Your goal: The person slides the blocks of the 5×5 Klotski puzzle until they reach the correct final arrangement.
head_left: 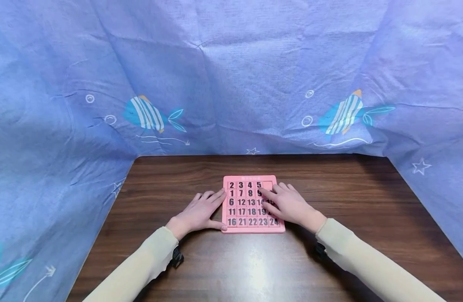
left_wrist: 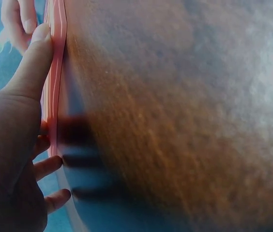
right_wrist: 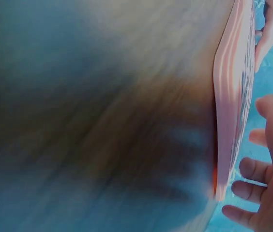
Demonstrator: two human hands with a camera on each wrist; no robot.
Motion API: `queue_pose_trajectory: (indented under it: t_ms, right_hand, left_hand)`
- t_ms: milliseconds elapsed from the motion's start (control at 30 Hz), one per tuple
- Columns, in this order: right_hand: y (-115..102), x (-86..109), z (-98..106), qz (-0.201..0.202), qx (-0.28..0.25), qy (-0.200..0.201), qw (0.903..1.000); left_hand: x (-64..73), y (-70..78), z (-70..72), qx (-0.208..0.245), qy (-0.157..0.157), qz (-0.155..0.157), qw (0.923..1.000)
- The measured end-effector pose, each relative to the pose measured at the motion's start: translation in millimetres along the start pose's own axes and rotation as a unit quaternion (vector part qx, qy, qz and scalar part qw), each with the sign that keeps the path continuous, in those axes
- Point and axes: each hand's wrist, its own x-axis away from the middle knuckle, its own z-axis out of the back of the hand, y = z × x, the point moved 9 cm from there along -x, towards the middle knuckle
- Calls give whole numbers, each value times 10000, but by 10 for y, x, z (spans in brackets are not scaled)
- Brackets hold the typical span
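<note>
A pink sliding number puzzle lies flat on the table, its black-numbered tiles set in rows inside a frame. The top right corner slot holds no tile. My left hand rests along the puzzle's left side, fingertips at the upper part of the edge and thumb at the lower left corner. From the right, my right hand reaches over the right-hand column, covering some tiles; its index fingertip is by the 9 tile. In the left wrist view, the left thumb lies against the puzzle's side.
The dark wood-grain table extends around the puzzle, with a bright reflection near its front. A blue cloth printed with fish hangs behind the table and along both sides. Dark wrist devices sit under the pale sleeves.
</note>
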Motion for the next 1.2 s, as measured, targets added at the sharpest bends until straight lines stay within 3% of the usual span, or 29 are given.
queue_pose_trajectory:
  t_ms: [233,433,600,800,1000,1200]
  right_hand:
    - [42,-108,-63,-336,281,-88,9990]
    - [160,-10,60,-867,567,280,9942]
    - [206,0,60,-1148,494,200,9920]
    - [72,-153,0,-712,160,204,9971]
    - [-155,-329,-58,-168,197,153,9995]
    - [-199,-342,-91,-98,384,-50,9992]
  left_hand:
    - [-1,27,-12,-17,-8,-17,10000]
    - [-3,17,9,-19,19,-30,10000]
    - [9,-17,20,-112,25,18,9999]
    - [21,-13,12,-80,34,-15,10000]
    - [26,5,31,-71,80,-62,9999]
    - [30,20,40,-46,87,-65,9999]
